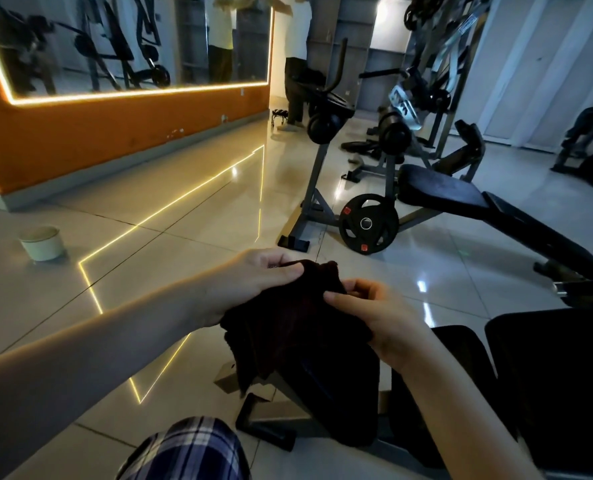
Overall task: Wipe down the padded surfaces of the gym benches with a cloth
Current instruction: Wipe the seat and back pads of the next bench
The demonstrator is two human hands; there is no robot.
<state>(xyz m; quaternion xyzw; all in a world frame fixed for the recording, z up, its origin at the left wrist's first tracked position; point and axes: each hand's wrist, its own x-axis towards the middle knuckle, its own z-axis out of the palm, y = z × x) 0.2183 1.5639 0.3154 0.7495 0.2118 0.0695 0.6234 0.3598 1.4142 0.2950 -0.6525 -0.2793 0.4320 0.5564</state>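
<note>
A dark cloth [288, 327] hangs bunched between both hands in front of me, above the floor. My left hand [253, 282] grips its upper left edge with curled fingers. My right hand [374, 313] pinches its right side between thumb and fingers. A black padded bench [544, 375] stands directly below and to the right of my hands, with its pads at the lower right. A second black padded bench [454, 194] slants across the right side, further away.
A weight plate [367, 223] leans on a grey rack frame [317, 188] ahead. A pale bowl [42, 242] sits on the glossy tile floor at left. An orange wall with a lit mirror [125, 43] runs along the left. Another person [296, 64] stands far back.
</note>
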